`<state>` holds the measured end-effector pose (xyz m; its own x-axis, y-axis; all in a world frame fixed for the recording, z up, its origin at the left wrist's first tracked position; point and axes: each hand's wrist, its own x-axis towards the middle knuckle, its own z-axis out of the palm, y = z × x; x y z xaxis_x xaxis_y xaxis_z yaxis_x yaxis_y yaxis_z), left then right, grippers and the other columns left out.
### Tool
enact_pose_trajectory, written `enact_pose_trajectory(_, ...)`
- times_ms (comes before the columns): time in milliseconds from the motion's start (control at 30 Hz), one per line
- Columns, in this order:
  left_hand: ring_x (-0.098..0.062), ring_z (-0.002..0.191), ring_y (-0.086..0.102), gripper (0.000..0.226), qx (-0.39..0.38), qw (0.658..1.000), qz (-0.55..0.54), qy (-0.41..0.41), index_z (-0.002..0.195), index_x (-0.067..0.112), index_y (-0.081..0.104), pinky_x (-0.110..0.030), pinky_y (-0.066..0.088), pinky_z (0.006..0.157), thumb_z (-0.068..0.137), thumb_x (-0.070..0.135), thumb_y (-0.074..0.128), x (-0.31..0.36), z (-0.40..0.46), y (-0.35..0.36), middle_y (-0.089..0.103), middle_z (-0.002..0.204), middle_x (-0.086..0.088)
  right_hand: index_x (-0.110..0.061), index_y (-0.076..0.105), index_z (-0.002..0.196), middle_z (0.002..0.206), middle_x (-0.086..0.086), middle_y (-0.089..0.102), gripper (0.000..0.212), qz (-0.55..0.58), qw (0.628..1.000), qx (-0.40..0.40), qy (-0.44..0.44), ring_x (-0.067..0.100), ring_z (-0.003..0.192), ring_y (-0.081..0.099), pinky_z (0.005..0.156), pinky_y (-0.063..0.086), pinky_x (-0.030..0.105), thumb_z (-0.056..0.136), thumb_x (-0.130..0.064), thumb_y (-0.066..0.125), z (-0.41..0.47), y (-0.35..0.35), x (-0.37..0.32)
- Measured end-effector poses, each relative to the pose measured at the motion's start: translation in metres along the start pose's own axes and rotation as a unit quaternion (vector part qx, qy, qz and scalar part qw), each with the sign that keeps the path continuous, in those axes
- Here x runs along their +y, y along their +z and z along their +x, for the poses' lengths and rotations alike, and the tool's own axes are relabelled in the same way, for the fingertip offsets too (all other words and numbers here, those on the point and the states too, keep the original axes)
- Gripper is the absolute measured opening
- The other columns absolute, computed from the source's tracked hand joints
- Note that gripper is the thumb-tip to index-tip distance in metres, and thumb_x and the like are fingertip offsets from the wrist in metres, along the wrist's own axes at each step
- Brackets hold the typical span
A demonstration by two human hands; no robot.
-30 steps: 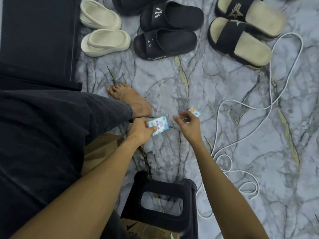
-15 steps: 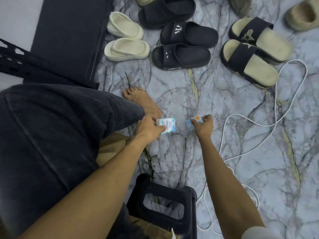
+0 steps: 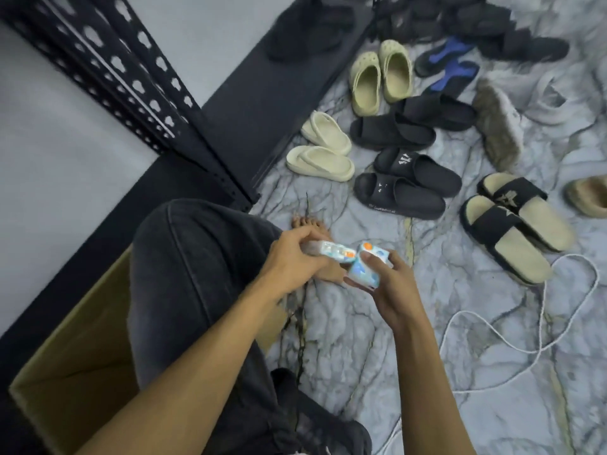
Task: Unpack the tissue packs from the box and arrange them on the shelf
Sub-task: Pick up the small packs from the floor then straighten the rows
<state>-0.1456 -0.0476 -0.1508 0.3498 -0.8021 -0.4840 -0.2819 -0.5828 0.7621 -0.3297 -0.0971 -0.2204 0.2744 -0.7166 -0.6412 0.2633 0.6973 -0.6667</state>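
Item: box (image 3: 75,349), cardboard, open, nearest, beside our knee. Item: two tissue packs, above the floor. Our left hand (image 3: 289,257) grips the flat pack (image 3: 101,252); our right hand (image 3: 384,284) pinches the second pack (image 3: 368,269). We judge them light, soft, film-slick; hold across broad faces. Item: shelf (image 3: 131,73), beyond.
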Motion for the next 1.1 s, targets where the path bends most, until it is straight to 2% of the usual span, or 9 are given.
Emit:
enact_pose_trajectory(100,-0.008,0.092,0.070,0.024,0.059,0.994,-0.086,0.018,0.082,0.031,0.076,-0.034,0.059,0.085,0.064,0.046,0.082,0.012,-0.026,-0.039,0.072,0.103,0.019,0.002,0.057,0.116,0.118,0.031,0.067,0.028,0.003,0.998,-0.059,-0.008,0.050,0.112,0.064,0.097,0.050,0.064,0.091,-0.004,0.068,-0.019,0.048,-0.018)
enact_pose_trajectory(200,-0.003,0.075,0.065,0.010,0.118,0.983,-0.127,0.065,0.093,0.027,0.078,-0.027,0.055,0.077,0.083,0.026,0.081,0.014,-0.053,-0.082,0.069,0.089,0.023,0.000,0.056,0.120,0.123,0.031,0.065,0.039,-0.007,0.991,-0.130,-0.026,0.045,0.113,0.065,0.098,0.051,0.057,0.085,-0.009,0.071,-0.039,0.102,-0.033)
enact_pose_trajectory(300,-0.006,0.102,0.071,0.038,0.164,0.967,-0.180,0.078,0.119,0.021,0.068,-0.027,0.059,0.088,0.087,0.004,0.078,0.010,-0.084,-0.133,0.073,0.113,0.008,-0.001,0.058,0.118,0.118,0.027,0.068,0.035,-0.027,0.978,-0.202,-0.034,0.037,0.104,0.068,0.084,0.061,0.043,0.085,-0.005,0.070,-0.059,0.162,-0.042)
enact_pose_trajectory(400,-0.008,0.104,0.071,0.050,0.203,0.951,-0.225,0.061,0.127,0.019,0.065,-0.031,0.059,0.092,0.083,0.003,0.081,-0.002,-0.118,-0.181,0.073,0.116,0.004,-0.002,0.059,0.115,0.105,0.016,0.072,0.029,-0.067,0.962,-0.260,-0.052,0.027,0.092,0.072,0.072,0.060,0.033,0.088,0.001,0.067,-0.080,0.222,-0.041)
enact_pose_trajectory(500,-0.011,0.102,0.073,0.044,0.256,0.934,-0.242,0.063,0.123,0.016,0.068,-0.038,0.059,0.093,0.083,0.005,0.081,-0.020,-0.154,-0.213,0.077,0.110,0.003,0.003,0.057,0.116,0.103,0.016,0.070,0.028,-0.132,0.934,-0.319,-0.090,0.026,0.091,0.070,0.071,0.061,0.035,0.090,0.002,0.068,-0.109,0.283,-0.030)
enact_pose_trajectory(667,-0.016,0.106,0.073,0.042,0.298,0.888,-0.348,0.051,0.128,0.014,0.064,-0.042,0.059,0.095,0.088,0.009,0.077,-0.047,-0.215,-0.268,0.076,0.115,-0.002,-0.002,0.062,0.115,0.110,0.017,0.071,0.027,-0.191,0.893,-0.389,-0.120,0.034,0.103,0.070,0.085,0.058,0.046,0.090,-0.007,0.071,-0.159,0.353,0.005)
enact_pose_trajectory(800,-0.031,0.110,0.071,0.037,0.291,0.785,-0.540,0.089,0.130,0.006,0.060,-0.037,0.061,0.089,0.094,0.001,0.064,-0.070,-0.261,-0.304,0.073,0.121,-0.014,-0.006,0.067,0.116,0.115,0.023,0.068,0.028,-0.213,0.870,-0.437,-0.084,0.031,0.103,0.067,0.088,0.054,0.046,0.091,-0.018,0.067,-0.194,0.396,0.029)
enact_pose_trajectory(867,-0.031,0.113,0.070,0.041,0.317,0.771,-0.545,0.090,0.132,0.008,0.059,-0.036,0.060,0.089,0.092,0.001,0.066,-0.088,-0.281,-0.313,0.072,0.122,-0.014,-0.007,0.067,0.118,0.116,0.022,0.066,0.027,-0.238,0.848,-0.468,-0.071,0.032,0.104,0.065,0.085,0.055,0.045,0.093,-0.015,0.065,-0.211,0.416,0.038)
enact_pose_trajectory(1100,-0.019,0.107,0.071,0.048,0.436,0.795,-0.417,0.064,0.126,0.025,0.070,-0.030,0.057,0.085,0.082,0.009,0.081,-0.130,-0.364,-0.340,0.075,0.115,0.000,-0.010,0.062,0.116,0.103,0.012,0.076,0.038,-0.341,0.751,-0.558,-0.092,0.031,0.098,0.073,0.077,0.059,0.042,0.081,-0.018,0.076,-0.279,0.459,0.068)
